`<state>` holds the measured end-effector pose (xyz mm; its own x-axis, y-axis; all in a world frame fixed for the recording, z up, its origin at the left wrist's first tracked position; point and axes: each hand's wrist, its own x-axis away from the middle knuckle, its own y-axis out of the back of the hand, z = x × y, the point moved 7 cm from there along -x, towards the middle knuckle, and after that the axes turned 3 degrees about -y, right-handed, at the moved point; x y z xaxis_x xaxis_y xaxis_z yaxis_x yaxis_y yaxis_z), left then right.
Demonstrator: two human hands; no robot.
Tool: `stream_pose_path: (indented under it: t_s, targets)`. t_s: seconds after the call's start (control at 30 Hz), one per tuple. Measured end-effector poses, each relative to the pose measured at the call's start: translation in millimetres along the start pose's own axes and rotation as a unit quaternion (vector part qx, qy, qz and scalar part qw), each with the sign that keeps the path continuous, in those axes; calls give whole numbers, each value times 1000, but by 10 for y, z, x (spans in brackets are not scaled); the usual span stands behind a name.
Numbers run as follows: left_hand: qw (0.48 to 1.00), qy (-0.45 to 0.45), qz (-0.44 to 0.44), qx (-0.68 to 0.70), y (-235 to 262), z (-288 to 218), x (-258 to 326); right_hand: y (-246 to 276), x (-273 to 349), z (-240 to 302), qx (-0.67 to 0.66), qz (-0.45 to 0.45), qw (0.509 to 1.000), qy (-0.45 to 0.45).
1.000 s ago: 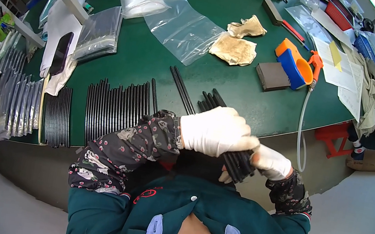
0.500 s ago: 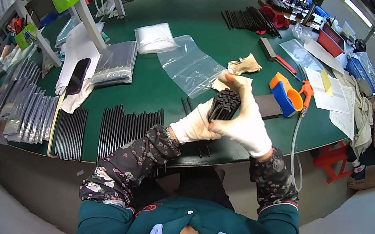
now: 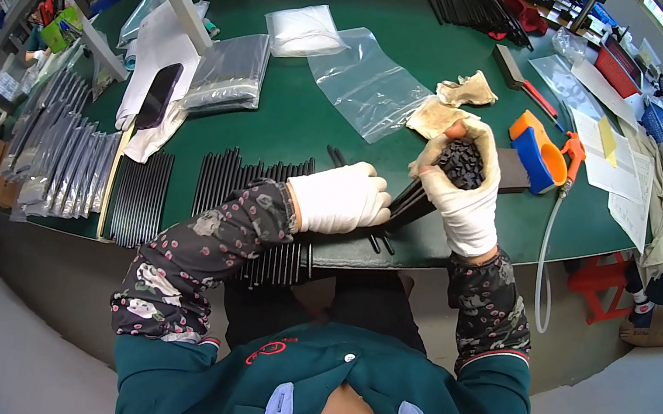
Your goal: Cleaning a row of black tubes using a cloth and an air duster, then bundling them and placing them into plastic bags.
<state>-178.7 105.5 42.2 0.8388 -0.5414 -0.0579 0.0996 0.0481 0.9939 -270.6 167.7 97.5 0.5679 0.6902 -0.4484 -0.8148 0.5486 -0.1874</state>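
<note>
A thick bundle of thin black rods (image 3: 461, 164) leans over the table's front, its end faces turned up. My right hand (image 3: 466, 217), in a whitish glove, is closed around the bundle near that upper end. Lower down, my gloved left hand (image 3: 340, 198) has its fingers curled against the rods' other end, which it partly hides. A few loose rods (image 3: 337, 157) stick out from behind the left hand. Left of it, a row of black rods (image 3: 220, 183) lies side by side, partly under my left forearm. Another tight row of rods (image 3: 139, 200) lies farther left.
Bagged rods (image 3: 69, 161) are stacked at the left edge by a phone (image 3: 159, 95). A clear plastic bag (image 3: 363, 80) lies beyond my hands. To the right are an orange-and-blue tape dispenser (image 3: 539, 159), an air gun (image 3: 573, 149) with its hose, and papers (image 3: 631, 193). A person sits at far right.
The rod bundle has moved to the right and tilted, with my right hand around its top. My left hand has slid down to its lower end. The whole view has shifted slightly.
</note>
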Motion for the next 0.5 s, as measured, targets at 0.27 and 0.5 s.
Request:
stream_pose_path:
  t_s: [0.27, 0.5]
  targets:
    - [998, 23, 53, 35, -183, 98, 53, 332, 188, 163, 16, -94, 994, 46]
    - [851, 263, -283, 355, 142, 706, 123, 382, 197, 211, 65, -98, 992, 50]
